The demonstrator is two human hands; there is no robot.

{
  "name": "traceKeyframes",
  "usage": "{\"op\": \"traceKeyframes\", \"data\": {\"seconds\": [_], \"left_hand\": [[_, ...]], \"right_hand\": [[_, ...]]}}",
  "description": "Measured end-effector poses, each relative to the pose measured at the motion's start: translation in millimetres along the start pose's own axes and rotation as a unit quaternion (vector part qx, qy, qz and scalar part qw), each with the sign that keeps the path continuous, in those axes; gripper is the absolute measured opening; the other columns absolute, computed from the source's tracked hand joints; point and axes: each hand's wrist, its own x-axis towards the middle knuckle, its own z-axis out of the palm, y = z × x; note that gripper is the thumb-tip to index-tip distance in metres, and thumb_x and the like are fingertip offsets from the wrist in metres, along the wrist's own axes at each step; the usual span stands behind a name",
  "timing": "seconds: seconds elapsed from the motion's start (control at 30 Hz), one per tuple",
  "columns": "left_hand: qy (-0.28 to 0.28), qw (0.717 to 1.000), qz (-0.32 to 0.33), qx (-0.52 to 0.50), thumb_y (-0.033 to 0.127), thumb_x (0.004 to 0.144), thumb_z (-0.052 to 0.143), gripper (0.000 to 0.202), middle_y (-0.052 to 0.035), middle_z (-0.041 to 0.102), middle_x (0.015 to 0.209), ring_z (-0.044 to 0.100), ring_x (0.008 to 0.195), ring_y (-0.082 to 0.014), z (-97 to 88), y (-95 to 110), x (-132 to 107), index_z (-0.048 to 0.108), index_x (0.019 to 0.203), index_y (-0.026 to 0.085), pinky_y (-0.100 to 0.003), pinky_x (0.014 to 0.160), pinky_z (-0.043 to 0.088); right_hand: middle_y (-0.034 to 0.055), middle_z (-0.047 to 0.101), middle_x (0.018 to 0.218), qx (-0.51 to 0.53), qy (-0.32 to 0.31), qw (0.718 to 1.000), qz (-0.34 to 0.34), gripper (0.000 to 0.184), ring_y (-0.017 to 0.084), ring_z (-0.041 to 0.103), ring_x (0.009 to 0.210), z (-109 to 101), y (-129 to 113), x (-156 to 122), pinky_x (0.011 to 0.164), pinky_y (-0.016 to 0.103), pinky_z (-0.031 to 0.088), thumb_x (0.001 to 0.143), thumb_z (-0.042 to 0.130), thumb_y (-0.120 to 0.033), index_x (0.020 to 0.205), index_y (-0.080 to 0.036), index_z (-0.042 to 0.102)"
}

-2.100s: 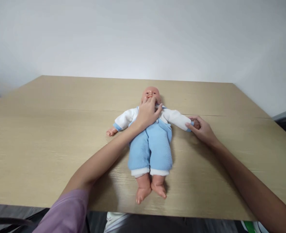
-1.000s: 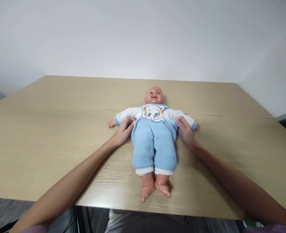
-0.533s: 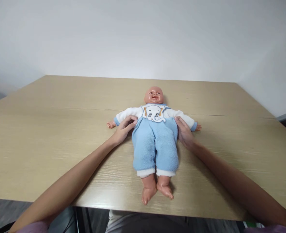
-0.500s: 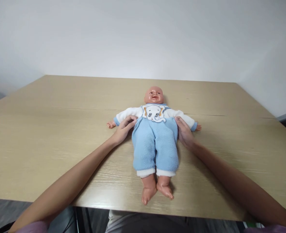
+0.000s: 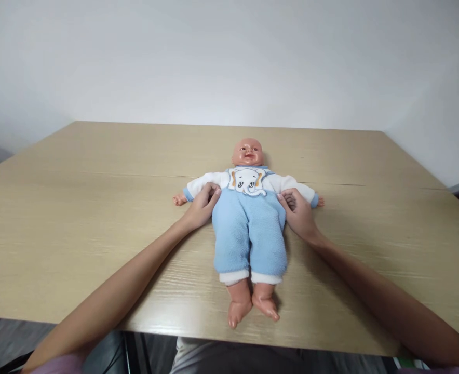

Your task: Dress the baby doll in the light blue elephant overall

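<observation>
A baby doll (image 5: 250, 151) lies on its back on the table, head at the far end and bare feet toward me. It wears a white long-sleeved top with an elephant face on the chest and fluffy light blue pants (image 5: 231, 234) with white cuffs. At the waist on the left, my left hand (image 5: 204, 204) is closed, thumb and fingers pinching the pants' edge. My right hand (image 5: 298, 214) grips the opposite side of the waist, its fingers curled and its thumb on the blue cloth. The fingertips of both hands are partly hidden.
The wide light wood table (image 5: 97, 208) has a seam running across it behind the doll's arms. A pale wall (image 5: 229, 62) rises behind it. The near table edge runs just past the doll's feet, above my lap.
My right hand has curled its fingers and turned at the doll's waist. My left fingers have bunched up more by the thumb. The doll has stayed in place.
</observation>
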Motion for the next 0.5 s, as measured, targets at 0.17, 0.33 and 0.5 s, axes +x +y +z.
{"op": "traceKeyframes", "data": {"seconds": [0.17, 0.33, 0.5], "left_hand": [[0.053, 0.993, 0.034, 0.102, 0.046, 0.116, 0.045, 0.027, -0.0099, 0.068, 0.107, 0.061, 0.100, -0.0278, -1.2, 2.1, -1.6, 0.055, 0.108, 0.022, -0.046, 0.097, 0.048], [0.127, 0.980, 0.080, 0.130, 0.043, 0.116, 0.049, 0.023, -0.0117, 0.069, 0.113, 0.062, 0.104, -0.0286, -3.2, 25.9, 10.1, 0.058, 0.113, 0.022, -0.048, 0.099, 0.050], [0.069, 0.969, 0.190, 0.141, 0.041, 0.115, 0.053, 0.019, -0.0138, 0.070, 0.127, 0.063, 0.122, -0.0323, 19.4, 78.2, 42.7, 0.060, 0.119, 0.023, -0.050, 0.114, 0.050]], "right_hand": [[0.0119, 0.073, 0.107, -0.229, 0.017, 0.962, -0.145, 0.021, 0.035, 0.067, 0.103, -39.5, 3.6, -2.3, 0.102, 0.057, 0.052, 0.111, 0.064, -0.046, 0.102, -0.026, 0.064], [0.0199, 0.071, 0.133, -0.296, 0.056, 0.936, -0.182, 0.039, 0.042, 0.064, 0.126, -87.2, 41.7, 6.1, 0.115, 0.065, 0.047, 0.105, 0.070, -0.055, 0.126, -0.023, 0.063], [0.0216, 0.072, 0.136, -0.279, -0.035, 0.947, -0.154, 0.076, 0.042, 0.067, 0.123, -107.1, 66.3, 15.3, 0.111, 0.062, 0.052, 0.094, 0.076, -0.075, 0.144, -0.021, 0.060]]}}
